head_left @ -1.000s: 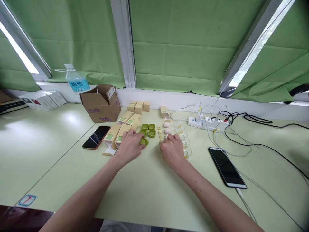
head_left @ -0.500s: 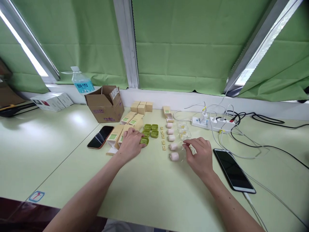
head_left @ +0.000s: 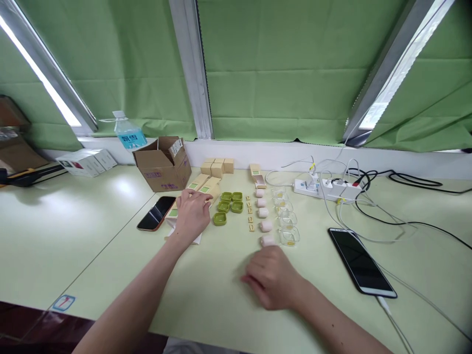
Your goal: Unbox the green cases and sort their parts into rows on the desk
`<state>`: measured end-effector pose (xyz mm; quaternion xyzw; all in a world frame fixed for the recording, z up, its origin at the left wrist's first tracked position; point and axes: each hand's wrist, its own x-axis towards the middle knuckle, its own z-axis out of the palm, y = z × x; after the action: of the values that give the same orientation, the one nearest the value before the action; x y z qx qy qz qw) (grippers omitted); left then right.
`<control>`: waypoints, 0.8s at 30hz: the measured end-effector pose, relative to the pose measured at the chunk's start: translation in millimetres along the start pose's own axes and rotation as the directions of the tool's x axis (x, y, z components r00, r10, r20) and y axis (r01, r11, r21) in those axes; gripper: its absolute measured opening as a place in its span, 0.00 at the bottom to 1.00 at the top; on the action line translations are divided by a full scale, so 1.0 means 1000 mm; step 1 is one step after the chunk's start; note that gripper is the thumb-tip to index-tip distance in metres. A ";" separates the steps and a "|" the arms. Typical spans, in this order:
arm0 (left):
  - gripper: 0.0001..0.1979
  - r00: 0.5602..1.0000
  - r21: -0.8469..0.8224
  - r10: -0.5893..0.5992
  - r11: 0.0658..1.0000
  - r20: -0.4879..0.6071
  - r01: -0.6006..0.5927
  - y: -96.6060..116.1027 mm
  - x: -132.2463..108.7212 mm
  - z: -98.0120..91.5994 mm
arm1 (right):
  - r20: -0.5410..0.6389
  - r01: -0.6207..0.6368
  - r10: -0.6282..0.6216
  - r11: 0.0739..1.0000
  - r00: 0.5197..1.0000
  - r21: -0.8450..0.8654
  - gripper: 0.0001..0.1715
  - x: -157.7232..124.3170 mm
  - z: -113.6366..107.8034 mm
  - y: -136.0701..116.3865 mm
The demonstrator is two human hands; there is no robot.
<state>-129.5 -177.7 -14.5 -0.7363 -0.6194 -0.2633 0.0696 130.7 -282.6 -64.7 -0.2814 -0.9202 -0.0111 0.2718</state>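
Observation:
My left hand [head_left: 191, 214] lies on a row of tan boxes with green labels [head_left: 211, 186], its fingers curled over one of them. A lone green tray [head_left: 220, 219] sits just right of that hand, below several more green trays [head_left: 229, 202]. My right hand [head_left: 273, 278] hovers low over the table near me, fingers curled in and blurred; anything inside them is hidden. Just beyond it stand a column of pink cylinders [head_left: 265, 225], a column of small yellow clips [head_left: 250, 215] and a column of clear plastic cases [head_left: 287, 219].
An open cardboard box [head_left: 162, 164], small tan cubes [head_left: 218, 167], a water bottle [head_left: 127, 133] and white cartons [head_left: 86, 162] stand at the back left. One phone [head_left: 157, 213] lies by the boxes, another [head_left: 361, 263] lies on the right by a power strip [head_left: 324, 189] and cables.
My right hand left the pink pieces, reached to the clear cases, then drew back toward me. My left hand shifted from the lone green tray onto the tan boxes.

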 end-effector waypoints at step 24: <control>0.39 0.964 0.236 0.023 0.968 0.264 -0.088 0.034 0.213 0.116 | 0.317 -0.193 0.121 0.959 0.941 0.208 0.13 0.007 0.016 -0.006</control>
<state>-41.9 51.3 -4.7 -0.7673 -0.6299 -0.0841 0.0863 114.5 -281.5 -74.5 -0.3184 -0.9200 0.1632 0.1599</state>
